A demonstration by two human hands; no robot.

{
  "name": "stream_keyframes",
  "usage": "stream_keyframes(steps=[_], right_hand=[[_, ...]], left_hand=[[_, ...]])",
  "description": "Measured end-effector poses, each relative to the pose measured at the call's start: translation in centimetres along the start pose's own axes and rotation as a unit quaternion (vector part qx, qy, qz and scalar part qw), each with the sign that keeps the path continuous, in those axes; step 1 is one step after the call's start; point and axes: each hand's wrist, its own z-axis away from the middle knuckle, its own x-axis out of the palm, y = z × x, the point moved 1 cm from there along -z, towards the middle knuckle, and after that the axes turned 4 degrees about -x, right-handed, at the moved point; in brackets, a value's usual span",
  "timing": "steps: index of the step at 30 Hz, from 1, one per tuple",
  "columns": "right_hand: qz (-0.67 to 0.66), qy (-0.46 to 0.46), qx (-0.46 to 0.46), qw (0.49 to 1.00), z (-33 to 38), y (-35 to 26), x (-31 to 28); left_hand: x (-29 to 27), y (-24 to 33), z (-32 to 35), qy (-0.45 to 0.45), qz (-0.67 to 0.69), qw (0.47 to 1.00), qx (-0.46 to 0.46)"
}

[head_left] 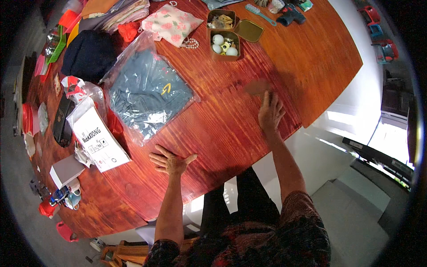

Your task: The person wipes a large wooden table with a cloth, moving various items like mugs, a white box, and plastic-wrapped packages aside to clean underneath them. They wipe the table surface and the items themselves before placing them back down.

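Carefully, both open, empty hands are hovering over the wooden table point(231, 129), left hand point(169, 162) nearing the bagged grey garment point(149, 95) at ten o'clock, right hand point(270, 111) best staying flat.

A small brown thing point(257, 86) just beyond the right hand point(270, 112) on the table point(311, 58) is blurred, so its kind cannot be told. At the table's far edge, a stack of folded cloth point(120, 11) is cut off by the picture's top. Along the left edge, small red and green things point(53, 44) are too bent and small to make out.
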Motion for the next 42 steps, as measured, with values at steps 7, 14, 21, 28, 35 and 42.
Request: stream_keyframes(steps=[7, 14, 21, 28, 35, 42], right_hand=[[-0.004, -0.01, -0.093, 0.996, 9.4, -10.6, -2.6], [-0.14, -0.013, -0.335, 0.932, 24.3, -15.7, -4.4], [-0.085, -0.054, -0.195, 0.976, 20.9, -5.6, -3.3], [-0.077, -0.036, 0.017, 0.996, 13.3, 6.6, -0.4], [-0.073, -0.099, 0.179, 0.976, 4.6, 4.7, -1.4], [-0.091, -0.134, -0.209, 0.965, 1.3, -4.9, -1.1]], left_hand=[[-0.3, -0.4, 0.0, 0.016, -0.013, 1.0, 0.004], [0.1, 0.1, -0.3, 0.013, 0.024, 1.0, -0.014], [0.2, -1.2, -1.3, 0.009, -0.001, 1.0, -0.014], [1.8, -1.5, -2.3, 0.036, -0.006, 0.999, -0.016], [0.5, -1.8, -1.8, -0.003, -0.01, 0.999, -0.033], [-0.7, 0.1, -0.6, -0.054, -0.02, 0.996, -0.06]])
